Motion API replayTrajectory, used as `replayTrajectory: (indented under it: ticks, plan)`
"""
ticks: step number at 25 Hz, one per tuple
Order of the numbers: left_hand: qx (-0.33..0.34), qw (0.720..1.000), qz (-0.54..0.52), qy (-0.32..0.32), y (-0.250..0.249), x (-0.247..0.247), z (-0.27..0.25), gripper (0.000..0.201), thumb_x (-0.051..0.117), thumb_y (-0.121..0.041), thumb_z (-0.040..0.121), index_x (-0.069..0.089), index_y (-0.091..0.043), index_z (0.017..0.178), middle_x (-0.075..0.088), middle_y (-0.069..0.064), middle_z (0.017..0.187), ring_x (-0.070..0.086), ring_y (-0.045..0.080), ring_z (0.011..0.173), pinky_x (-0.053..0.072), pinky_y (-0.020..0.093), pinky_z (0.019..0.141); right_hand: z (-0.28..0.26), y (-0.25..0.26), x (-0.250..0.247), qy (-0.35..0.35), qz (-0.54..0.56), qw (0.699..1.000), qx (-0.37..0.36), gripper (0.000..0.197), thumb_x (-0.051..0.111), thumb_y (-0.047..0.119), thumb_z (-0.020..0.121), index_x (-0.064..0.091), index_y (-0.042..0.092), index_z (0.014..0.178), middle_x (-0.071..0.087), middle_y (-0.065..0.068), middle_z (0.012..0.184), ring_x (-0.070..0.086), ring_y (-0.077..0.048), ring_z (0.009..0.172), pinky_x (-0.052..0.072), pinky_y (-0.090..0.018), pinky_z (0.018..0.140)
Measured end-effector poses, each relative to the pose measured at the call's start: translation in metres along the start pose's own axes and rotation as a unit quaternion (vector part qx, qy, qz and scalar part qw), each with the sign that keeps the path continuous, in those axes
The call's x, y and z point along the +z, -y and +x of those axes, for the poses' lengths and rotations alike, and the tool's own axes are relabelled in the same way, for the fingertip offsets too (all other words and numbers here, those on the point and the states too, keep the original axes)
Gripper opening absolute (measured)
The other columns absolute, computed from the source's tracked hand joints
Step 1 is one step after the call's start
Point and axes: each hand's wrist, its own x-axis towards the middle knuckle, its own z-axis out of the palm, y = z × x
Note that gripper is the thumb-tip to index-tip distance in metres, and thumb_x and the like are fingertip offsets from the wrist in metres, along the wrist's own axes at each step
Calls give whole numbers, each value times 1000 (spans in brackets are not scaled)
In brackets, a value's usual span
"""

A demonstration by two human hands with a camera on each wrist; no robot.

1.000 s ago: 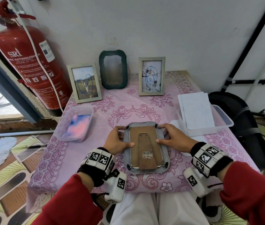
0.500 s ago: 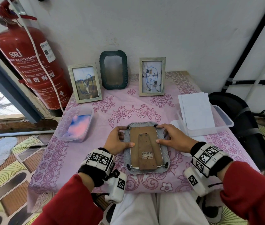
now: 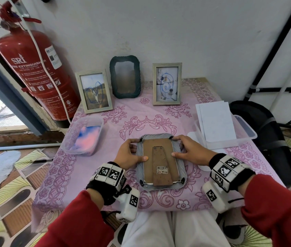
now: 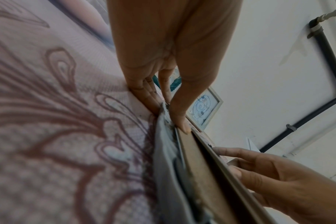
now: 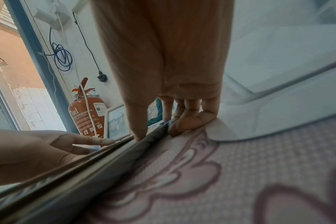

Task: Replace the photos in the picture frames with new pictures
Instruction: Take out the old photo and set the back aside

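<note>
Now, on the left of the desk (image 3: pixel 159 120) stands a clear plastic tub (image 3: pixel 83 136) with pink and blue photos inside; how many I cannot tell. The left hand (image 3: pixel 129 154) holds the left edge of the grey picture frame (image 3: pixel 160 163), fingers curled at its upper corner and thumb pressing on the brown backing board (image 3: pixel 156 157). This frame lies face down in the middle of the desk, near the front edge, with the stand folded flat. I judge it light and stiff, but probably glass sits under the board, so it is fragile; the small black clips at the corners are the places to work, and the ribbed rim is good for holding. The right hand (image 3: pixel 187 152) mirrors this on the right edge, thumb on the board. Further right, a clear container (image 3: pixel 244 132) carries white sheets (image 3: pixel 215 120).
</note>
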Motion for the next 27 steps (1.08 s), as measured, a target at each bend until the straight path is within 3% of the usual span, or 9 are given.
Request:
replayTrajectory:
  ticks: [4, 9, 12, 14, 17, 21, 27]
  plan:
    - [11, 1000, 2, -5, 1, 0, -2, 68, 78, 7, 66, 48, -1, 126, 44, 10, 97, 45, 19, 89, 45, 14, 71, 0, 0, 0, -1, -3, 1000, 0, 59, 65, 27, 86, 37, 14, 137, 37, 2, 106, 41, -9, 95, 35, -20, 84]
    - [34, 999, 21, -5, 4, 1, -4, 63, 78, 3, 68, 52, -1, 125, 44, 9, 99, 45, 18, 91, 43, 11, 73, -1, -1, 0, -2, -2, 1000, 0, 59, 65, 27, 86, 37, 15, 137, 38, 1, 105, 44, -10, 92, 36, -21, 83]
    - [39, 999, 35, 2, 4, 2, -5, 64, 77, 0, 70, 50, -2, 128, 47, 15, 109, 49, 23, 100, 48, 28, 90, -2, 0, 0, -2, -3, 1000, -1, 59, 64, 27, 87, 37, 15, 137, 39, 1, 104, 43, -10, 90, 36, -22, 82]
    - [33, 998, 43, 8, 4, 2, -5, 66, 77, -2, 71, 46, -4, 130, 45, 18, 115, 49, 27, 104, 45, 37, 98, -2, 0, 0, -4, -2, 1000, 0, 59, 64, 27, 87, 36, 15, 137, 39, 0, 105, 44, -10, 91, 37, -22, 83]
    - [27, 998, 57, 12, 4, 1, -5, 68, 77, -4, 72, 46, -7, 132, 43, 19, 119, 48, 22, 102, 44, 35, 99, -2, 0, 0, -3, -7, 1000, -1, 59, 64, 28, 87, 36, 15, 138, 38, 1, 106, 43, -10, 94, 39, -24, 86]
    - [32, 997, 64, 17, 0, 0, -5, 65, 77, -4, 72, 49, -6, 130, 42, 10, 109, 46, 17, 95, 43, 23, 84, -1, 0, 0, -1, -6, 1000, 1, 59, 64, 28, 86, 37, 15, 137, 38, 2, 105, 43, -10, 93, 37, -22, 84]
    - [31, 996, 72, 31, -3, -1, -6, 65, 76, -3, 73, 48, -5, 132, 45, 19, 118, 51, 25, 100, 46, 31, 95, -1, -1, 0, 2, -6, 1000, 0, 60, 65, 28, 86, 35, 15, 137, 38, 3, 103, 43, -9, 91, 35, -21, 81]
